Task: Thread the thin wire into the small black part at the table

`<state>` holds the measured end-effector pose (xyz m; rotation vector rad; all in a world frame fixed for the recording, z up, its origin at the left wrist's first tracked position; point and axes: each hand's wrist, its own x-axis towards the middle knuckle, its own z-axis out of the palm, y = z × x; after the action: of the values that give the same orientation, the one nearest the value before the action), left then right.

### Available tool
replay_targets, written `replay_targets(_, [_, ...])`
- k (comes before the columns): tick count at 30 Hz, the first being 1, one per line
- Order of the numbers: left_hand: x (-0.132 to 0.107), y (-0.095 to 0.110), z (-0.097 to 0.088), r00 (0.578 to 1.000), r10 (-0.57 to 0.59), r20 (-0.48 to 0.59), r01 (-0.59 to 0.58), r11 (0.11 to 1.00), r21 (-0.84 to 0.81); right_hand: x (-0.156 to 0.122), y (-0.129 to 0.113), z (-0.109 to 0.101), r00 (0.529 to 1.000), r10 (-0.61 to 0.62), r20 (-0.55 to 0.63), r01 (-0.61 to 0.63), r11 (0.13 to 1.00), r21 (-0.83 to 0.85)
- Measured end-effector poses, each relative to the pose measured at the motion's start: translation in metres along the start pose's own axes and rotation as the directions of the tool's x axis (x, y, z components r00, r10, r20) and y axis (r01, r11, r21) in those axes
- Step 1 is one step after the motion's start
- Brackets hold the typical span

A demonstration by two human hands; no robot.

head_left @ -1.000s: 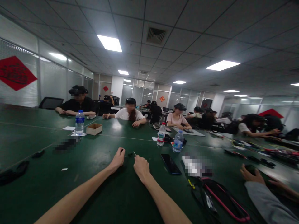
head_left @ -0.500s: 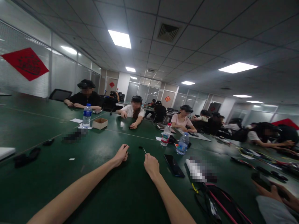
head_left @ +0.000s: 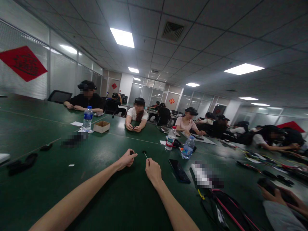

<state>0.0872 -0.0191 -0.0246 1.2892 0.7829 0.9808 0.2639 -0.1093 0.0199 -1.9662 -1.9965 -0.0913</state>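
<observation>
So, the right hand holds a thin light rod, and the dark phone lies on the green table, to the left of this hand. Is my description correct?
Not quite: the phone lies to the right of the right hand, as the head view shows. The hand does hold a thin light rod, and the phone is on the green table.

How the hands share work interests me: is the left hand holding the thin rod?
No, the right hand grips the thin rod, while the left hand holds a small dark thing.
</observation>
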Motion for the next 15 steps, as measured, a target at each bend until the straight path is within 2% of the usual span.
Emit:
replay_targets(3, [0.011,0.001,0.004,1.000,-0.012,0.009,0.010,0.994,0.110,-0.001,0.001,0.002,1.000,-0.003,-0.024,0.004,0.999,0.033])
replay_targets(7, [0.033,0.005,0.014,0.996,0.079,-0.048,-0.059,0.941,0.333,-0.001,0.004,0.003,0.999,0.001,-0.038,0.001,0.998,0.064])
replay_targets(11, [0.061,0.013,0.026,0.962,0.262,-0.078,-0.155,0.757,0.635,0.000,0.006,0.005,0.998,0.018,-0.056,-0.014,0.997,0.074])
replay_targets(13, [0.074,0.016,0.032,0.941,0.328,-0.079,-0.169,0.661,0.731,0.001,0.008,0.006,0.997,0.034,-0.076,-0.028,0.996,0.083])
replay_targets(15, [0.084,0.018,0.037,0.935,0.348,-0.076,-0.164,0.609,0.776,0.002,0.011,0.007,0.995,0.052,-0.090,-0.043,0.994,0.100])
